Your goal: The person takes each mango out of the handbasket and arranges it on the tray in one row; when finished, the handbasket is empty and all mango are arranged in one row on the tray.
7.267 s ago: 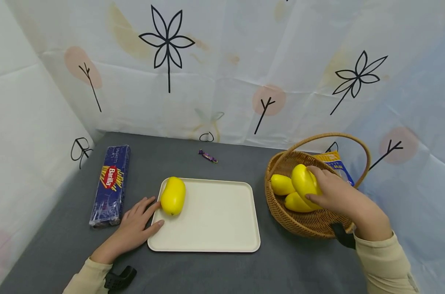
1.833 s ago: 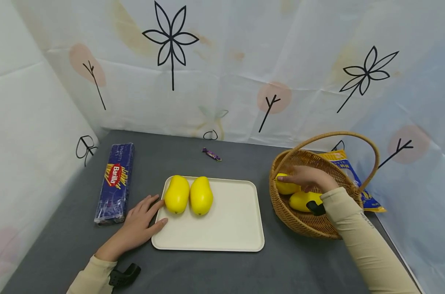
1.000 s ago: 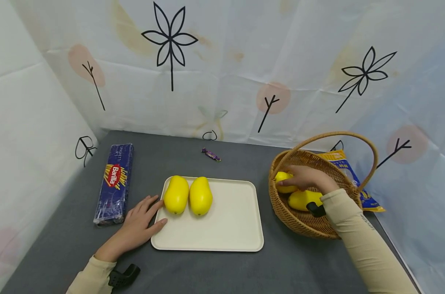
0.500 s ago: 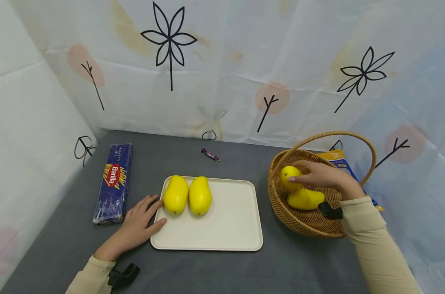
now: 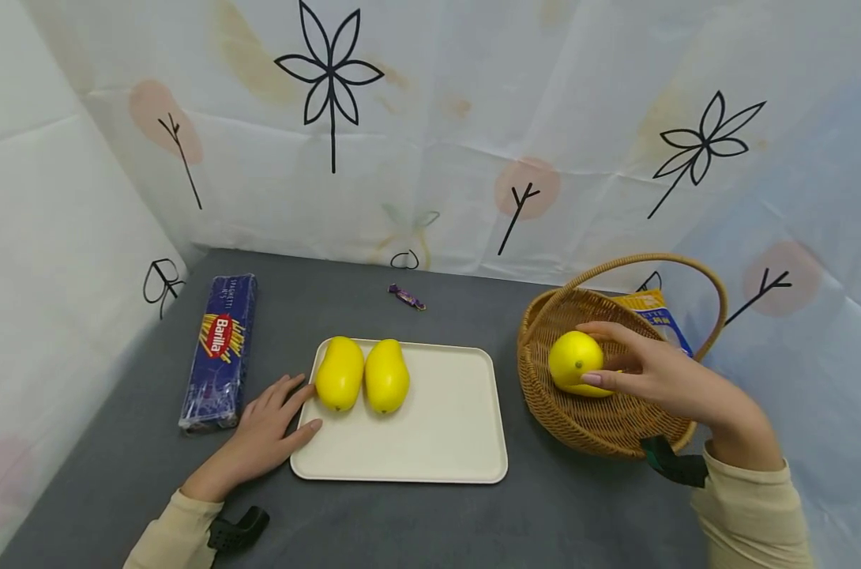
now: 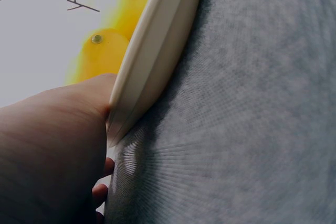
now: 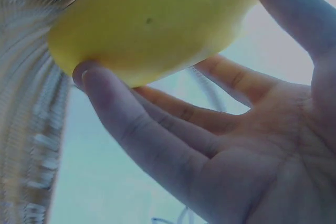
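My right hand (image 5: 658, 375) holds a yellow mango (image 5: 571, 357) between thumb and fingers over the wicker basket (image 5: 558, 431). The right wrist view shows the same mango (image 7: 157, 24) pinched by the fingertips, clear of the palm. Under it in the basket lies another mango (image 5: 597, 391), mostly hidden. Two mangoes stand side by side at the left of the cream tray (image 5: 445, 427): a left mango (image 5: 340, 375) and a right mango (image 5: 386, 379). My left hand (image 5: 267, 427) rests at the tray's left edge with fingers spread, as the tray rim (image 6: 149, 51) in the left wrist view confirms.
A blue spaghetti pack (image 5: 220, 352) lies left of the tray. Behind the tray is a small purple wrapped candy (image 5: 406, 297). A yellow and blue bag (image 5: 654, 312) sits behind the basket, whose tall handle (image 5: 651, 259) arches over it. Patterned cloth walls (image 5: 416, 158) surround the grey table.
A second mango has gone from the basket to the tray. My right hand has since gripped another mango in the basket and drawn it up and rightward. The left hand stays put.
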### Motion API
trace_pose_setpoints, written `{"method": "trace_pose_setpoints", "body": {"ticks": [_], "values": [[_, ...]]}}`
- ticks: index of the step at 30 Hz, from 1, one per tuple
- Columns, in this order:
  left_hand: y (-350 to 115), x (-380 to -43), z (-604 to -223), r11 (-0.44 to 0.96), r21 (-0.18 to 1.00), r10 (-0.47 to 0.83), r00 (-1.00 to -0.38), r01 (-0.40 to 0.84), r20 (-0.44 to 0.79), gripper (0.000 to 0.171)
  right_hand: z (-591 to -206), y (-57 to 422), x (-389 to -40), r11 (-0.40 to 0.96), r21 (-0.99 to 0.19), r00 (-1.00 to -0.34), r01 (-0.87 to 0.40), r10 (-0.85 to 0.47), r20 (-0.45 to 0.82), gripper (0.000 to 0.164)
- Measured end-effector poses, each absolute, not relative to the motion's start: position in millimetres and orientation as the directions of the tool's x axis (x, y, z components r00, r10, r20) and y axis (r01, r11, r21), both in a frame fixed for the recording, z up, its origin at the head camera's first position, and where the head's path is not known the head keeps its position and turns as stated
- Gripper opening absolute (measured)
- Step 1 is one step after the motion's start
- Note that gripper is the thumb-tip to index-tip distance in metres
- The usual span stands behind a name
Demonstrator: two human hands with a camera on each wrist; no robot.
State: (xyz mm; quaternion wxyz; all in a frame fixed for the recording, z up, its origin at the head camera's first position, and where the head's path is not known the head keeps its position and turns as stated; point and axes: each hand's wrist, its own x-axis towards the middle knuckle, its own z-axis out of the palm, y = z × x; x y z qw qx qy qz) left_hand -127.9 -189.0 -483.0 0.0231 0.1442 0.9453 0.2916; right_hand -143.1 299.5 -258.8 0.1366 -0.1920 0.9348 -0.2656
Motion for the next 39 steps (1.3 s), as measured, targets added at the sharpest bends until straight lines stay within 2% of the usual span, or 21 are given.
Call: {"method": "trace_pose_setpoints", "body": {"ticks": [9, 15, 21, 27, 33, 39], "values": [[-189, -129, -485, 0.79, 0.554, 0.286, -0.957, 0.262, 0.044, 0.066, -265, 266, -120, 0.532, -0.766, -0.83, -0.361, -0.557, 0.005, 0.064], [-188, -129, -487, 0.796, 0.543, 0.288, -0.956, 0.268, 0.05, 0.065, -298, 233, -125, 0.374, -0.895, -0.806, -0.244, -0.592, -0.028, 0.066], [-188, -127, -486, 0.793, 0.548, 0.283, -0.958, 0.265, 0.054, 0.064, -337, 202, -134, 0.378, -0.91, -0.813, -0.169, -0.576, -0.088, 0.068], [-189, -128, -485, 0.796, 0.548, 0.279, -0.959, 0.256, 0.044, 0.065, -374, 178, -151, 0.455, -0.884, -0.852, -0.111, -0.501, -0.151, 0.07], [-188, -128, -486, 0.792, 0.546, 0.287, -0.956, 0.274, 0.063, 0.064, -408, 170, -165, 0.505, -0.852, -0.871, -0.136, -0.471, -0.14, 0.071], [-189, -128, -487, 0.798, 0.54, 0.284, -0.957, 0.267, 0.054, 0.065, -418, 169, -169, 0.466, -0.873, -0.873, -0.14, -0.474, -0.113, 0.073]]}}
